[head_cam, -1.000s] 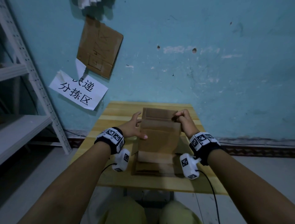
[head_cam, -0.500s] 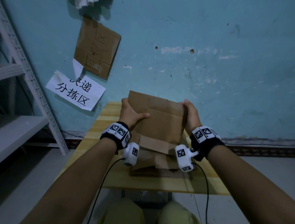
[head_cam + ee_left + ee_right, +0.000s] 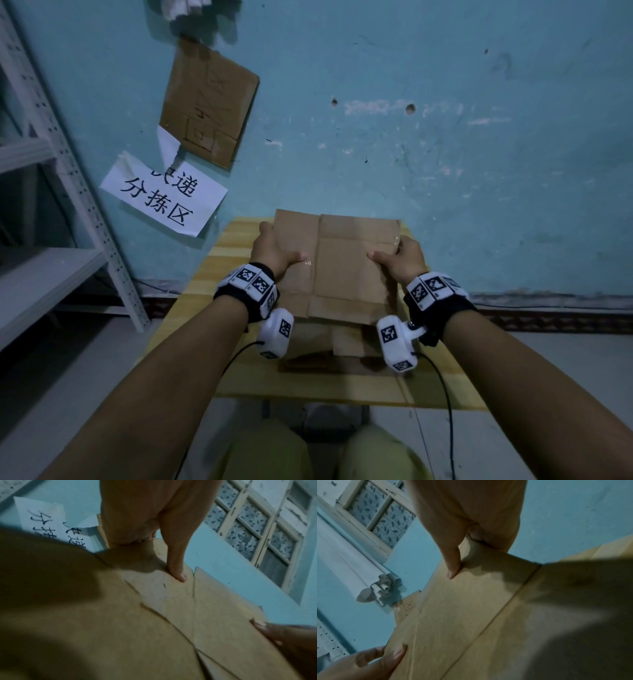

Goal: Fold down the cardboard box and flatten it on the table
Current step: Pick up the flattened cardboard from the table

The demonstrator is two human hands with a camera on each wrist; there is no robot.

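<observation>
A brown cardboard box (image 3: 342,263), collapsed nearly flat, is held tilted above the wooden table (image 3: 239,380). My left hand (image 3: 274,250) grips its left edge, thumb on the near face and fingers behind. My right hand (image 3: 399,260) grips the right edge the same way. In the left wrist view the left thumb (image 3: 176,569) presses the cardboard (image 3: 171,622) near a flap seam, and the right thumb shows at the lower right. The right wrist view shows the right thumb (image 3: 453,566) on the panel (image 3: 471,615). Lower flaps (image 3: 349,339) hang toward the table.
A pale blue wall (image 3: 445,154) rises just behind the table, with a cardboard piece (image 3: 209,102) and a paper sign (image 3: 164,195) stuck on it. A white metal shelf rack (image 3: 51,212) stands at the left. My knees (image 3: 322,455) are below the table's near edge.
The box has been lifted off the table and turned; its broad panel now faces me, wider than before. Both hands have shifted to its side edges, thumbs on the front.
</observation>
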